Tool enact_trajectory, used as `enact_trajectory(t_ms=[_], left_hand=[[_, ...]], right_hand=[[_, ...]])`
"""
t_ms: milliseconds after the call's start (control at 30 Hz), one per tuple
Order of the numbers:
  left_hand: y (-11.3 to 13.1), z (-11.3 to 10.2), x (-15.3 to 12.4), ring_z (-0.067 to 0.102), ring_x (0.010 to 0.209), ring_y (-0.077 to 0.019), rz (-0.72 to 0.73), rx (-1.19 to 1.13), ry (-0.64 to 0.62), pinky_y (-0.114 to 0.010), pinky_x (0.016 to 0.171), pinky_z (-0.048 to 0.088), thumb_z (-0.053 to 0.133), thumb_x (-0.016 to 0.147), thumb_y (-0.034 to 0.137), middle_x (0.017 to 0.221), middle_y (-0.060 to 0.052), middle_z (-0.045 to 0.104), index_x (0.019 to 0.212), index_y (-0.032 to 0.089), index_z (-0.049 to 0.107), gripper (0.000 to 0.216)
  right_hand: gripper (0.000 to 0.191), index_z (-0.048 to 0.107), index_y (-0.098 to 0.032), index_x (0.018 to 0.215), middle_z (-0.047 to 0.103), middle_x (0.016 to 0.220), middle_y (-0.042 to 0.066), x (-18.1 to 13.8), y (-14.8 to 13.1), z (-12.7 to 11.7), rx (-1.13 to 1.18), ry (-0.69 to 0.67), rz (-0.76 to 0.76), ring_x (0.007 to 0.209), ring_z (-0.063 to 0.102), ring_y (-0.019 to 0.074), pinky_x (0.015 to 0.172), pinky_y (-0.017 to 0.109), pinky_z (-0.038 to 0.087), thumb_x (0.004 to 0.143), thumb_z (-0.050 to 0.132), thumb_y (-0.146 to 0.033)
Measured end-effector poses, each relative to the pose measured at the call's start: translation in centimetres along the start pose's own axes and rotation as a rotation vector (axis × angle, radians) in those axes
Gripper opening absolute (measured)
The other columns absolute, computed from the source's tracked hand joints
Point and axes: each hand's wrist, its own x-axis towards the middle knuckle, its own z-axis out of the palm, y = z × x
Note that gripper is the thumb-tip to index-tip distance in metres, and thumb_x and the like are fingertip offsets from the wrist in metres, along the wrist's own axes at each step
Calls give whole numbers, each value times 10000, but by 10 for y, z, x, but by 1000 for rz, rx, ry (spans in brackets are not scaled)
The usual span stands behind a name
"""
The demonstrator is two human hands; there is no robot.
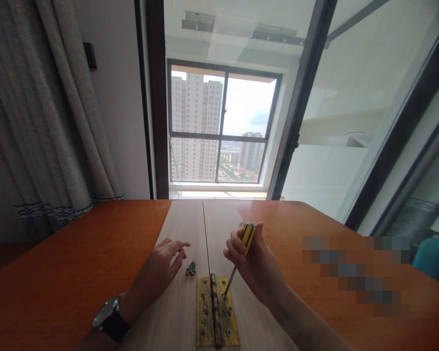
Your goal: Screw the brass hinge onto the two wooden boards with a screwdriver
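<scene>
My right hand (249,263) is closed around a screwdriver (241,253) with a yellow and black handle. Its metal tip points down onto the right leaf of a brass hinge (216,312). The hinge lies across the seam between two pale wooden boards (190,229). My left hand (160,270) rests on the left board with its fingers stretched out, holding nothing. A watch sits on that wrist. Just beyond the left fingertips lie several loose dark screws (190,267).
The boards lie on an orange-brown table (95,253). A blurred patch (354,273) covers part of the table at the right. Curtains (47,122) hang at the far left, glass panes and a window stand behind the table.
</scene>
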Motion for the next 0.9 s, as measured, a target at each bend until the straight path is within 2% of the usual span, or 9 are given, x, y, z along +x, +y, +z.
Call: enact_trajectory(t_ms=[100,200,333,500,633,900], left_hand=[[-2,1,0,674,826,-199,-11,-2,6,-327,801,529,469,946,203,886,-48,707,1126,204,700,293],[-1,1,0,676,828,-198,-16,-6,-1,-329,807,531,457,953,211,885,-52,706,1118,203,704,297],[1,0,0,677,847,-204,-13,-1,-12,-336,816,531,457,949,206,890,-59,710,1117,199,706,301],[2,0,0,677,859,-215,-11,17,-18,-342,806,532,456,951,212,910,-72,715,1119,189,708,303],[3,0,0,673,885,-220,2,26,-9,-340,813,530,454,955,214,911,-71,717,1124,195,706,304],[2,0,-1,670,906,-228,-1,24,-11,-357,830,529,454,947,203,908,-75,717,1114,186,709,305]], right_hand=[[516,604,-189,650,427,541,-64,0,-1,2,29,-20,35,478,313,81,533,238,324,764,729,-677],[552,556,-177,588,395,509,-67,0,0,1,74,-51,61,471,279,78,519,229,316,814,685,-665],[514,615,-185,685,317,487,-96,0,0,-1,121,-61,58,461,188,71,504,218,274,834,653,-675],[501,644,-209,813,375,531,-91,-3,0,0,139,-39,41,487,223,76,544,228,311,754,719,-701],[469,628,-209,784,409,558,-89,-5,2,1,123,-40,35,494,238,71,558,223,337,715,796,-641],[444,613,-224,765,474,598,-80,-2,4,-3,118,-22,34,487,295,66,568,213,389,712,806,-621]])
